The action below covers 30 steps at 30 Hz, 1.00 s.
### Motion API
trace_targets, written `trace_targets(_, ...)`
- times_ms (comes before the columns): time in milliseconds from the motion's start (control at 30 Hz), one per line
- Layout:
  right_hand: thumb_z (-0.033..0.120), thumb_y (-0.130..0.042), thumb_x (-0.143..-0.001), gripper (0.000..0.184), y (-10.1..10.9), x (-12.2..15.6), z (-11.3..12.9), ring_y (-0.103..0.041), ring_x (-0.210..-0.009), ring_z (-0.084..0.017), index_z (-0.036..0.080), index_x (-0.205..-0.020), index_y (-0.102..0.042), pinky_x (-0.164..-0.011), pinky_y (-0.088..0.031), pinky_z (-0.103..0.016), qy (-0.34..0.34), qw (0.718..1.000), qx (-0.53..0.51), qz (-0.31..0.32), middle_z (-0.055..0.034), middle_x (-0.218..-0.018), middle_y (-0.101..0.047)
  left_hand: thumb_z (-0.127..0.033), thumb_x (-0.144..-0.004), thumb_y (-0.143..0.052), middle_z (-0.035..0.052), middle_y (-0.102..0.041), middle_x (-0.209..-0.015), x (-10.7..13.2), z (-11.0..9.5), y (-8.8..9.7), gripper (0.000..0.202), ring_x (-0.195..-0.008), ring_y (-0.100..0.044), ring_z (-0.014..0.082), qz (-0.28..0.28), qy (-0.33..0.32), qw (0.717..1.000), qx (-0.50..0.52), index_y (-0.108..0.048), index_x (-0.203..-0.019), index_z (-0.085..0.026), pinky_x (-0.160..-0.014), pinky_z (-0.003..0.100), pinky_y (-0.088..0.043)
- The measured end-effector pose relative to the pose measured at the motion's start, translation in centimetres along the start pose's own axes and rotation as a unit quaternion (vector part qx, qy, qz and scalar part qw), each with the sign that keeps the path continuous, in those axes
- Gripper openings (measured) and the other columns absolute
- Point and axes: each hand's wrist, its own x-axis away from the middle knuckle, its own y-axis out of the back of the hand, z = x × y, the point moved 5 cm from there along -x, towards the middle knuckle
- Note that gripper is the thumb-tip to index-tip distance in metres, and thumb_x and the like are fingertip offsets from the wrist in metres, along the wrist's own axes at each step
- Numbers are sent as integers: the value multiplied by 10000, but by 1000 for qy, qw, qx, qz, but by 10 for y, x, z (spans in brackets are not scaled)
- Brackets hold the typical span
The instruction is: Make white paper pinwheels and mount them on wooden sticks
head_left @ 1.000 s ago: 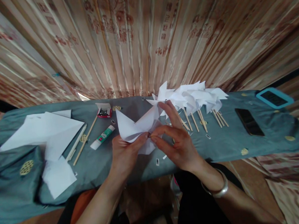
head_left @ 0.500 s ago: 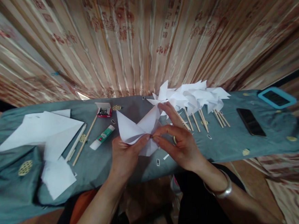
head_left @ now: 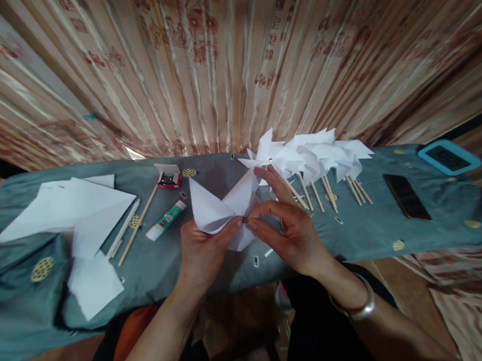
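Observation:
A white paper pinwheel [head_left: 212, 204], its corners folded in to the centre, is held above the table. My left hand [head_left: 202, 252] grips its lower left side, the thumb pressed near the centre. My right hand [head_left: 289, 229] pinches a small metal piece that looks like a thumbtack [head_left: 245, 220] at the pinwheel's centre, thumb and index finger closed on it. The other right fingers stretch up beside the paper. Fingertips hide most of the tack. Finished white pinwheels [head_left: 317, 156] on wooden sticks lie behind my right hand.
Left of my hands lie a glue stick [head_left: 166, 221], a small red box [head_left: 169, 179] of metal tacks, a wooden stick [head_left: 139, 225], a white pen [head_left: 124, 227] and paper sheets [head_left: 98, 204]. A phone [head_left: 407, 196] and a blue-framed tablet [head_left: 449, 156] rest at right.
Both hands keep the same hold on the pinwheel and tack. The view has shifted very slightly; nothing on the table has been moved.

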Motion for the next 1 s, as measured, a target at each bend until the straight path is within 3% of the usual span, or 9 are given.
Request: trace_targets(1000, 224, -618, -835, 53, -2, 3, -2, -162, -1464, -244, 258, -823, -657, -1186, -184, -517, 3, 1000, 12, 5, 58, -1516, -365, -215, -532, -798, 19, -741, -660, 0, 3, 1, 143, -573, -645, 181, 8, -17, 999, -40, -749, -662, -180, -547, 264, -528)
